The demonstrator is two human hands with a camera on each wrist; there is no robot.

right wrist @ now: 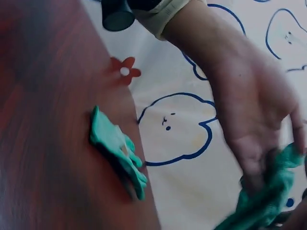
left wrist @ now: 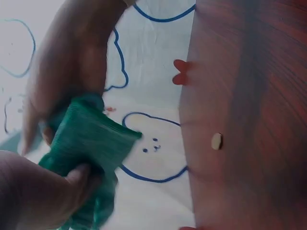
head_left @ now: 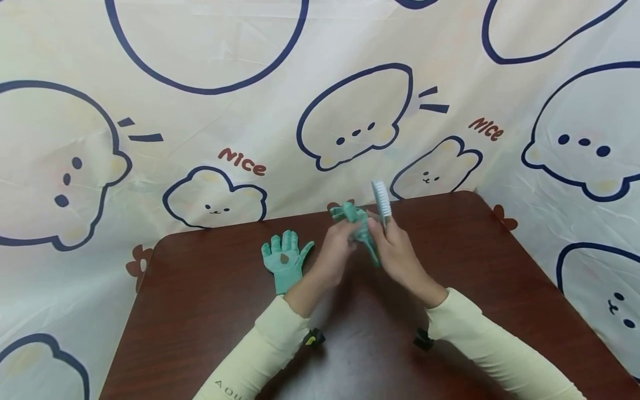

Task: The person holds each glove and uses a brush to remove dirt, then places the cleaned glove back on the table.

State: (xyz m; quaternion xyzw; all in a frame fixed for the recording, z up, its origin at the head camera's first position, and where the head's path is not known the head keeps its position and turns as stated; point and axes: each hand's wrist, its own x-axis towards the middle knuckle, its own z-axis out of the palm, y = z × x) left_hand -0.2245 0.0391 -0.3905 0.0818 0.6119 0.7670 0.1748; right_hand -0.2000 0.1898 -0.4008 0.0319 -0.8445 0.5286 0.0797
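Note:
In the head view, my left hand (head_left: 338,253) grips a green glove (head_left: 353,213) raised above the table. In the left wrist view its thumb presses on the glove cloth (left wrist: 91,136), which spreads out below the other hand. My right hand (head_left: 397,253) holds a light-coloured brush (head_left: 381,199), bristles up, and its fingers are right at the glove's edge. A second green glove (head_left: 286,260) lies flat on the table left of my left hand, fingers pointing away, with a brown patch on its palm. The right wrist view shows this glove (right wrist: 115,139) side-on.
The dark brown wooden table (head_left: 210,333) has rounded far corners. A cloth backdrop (head_left: 280,133) with cartoon drawings stands behind it and along both sides. A small beige oval piece (left wrist: 217,141) shows on the tabletop in the left wrist view.

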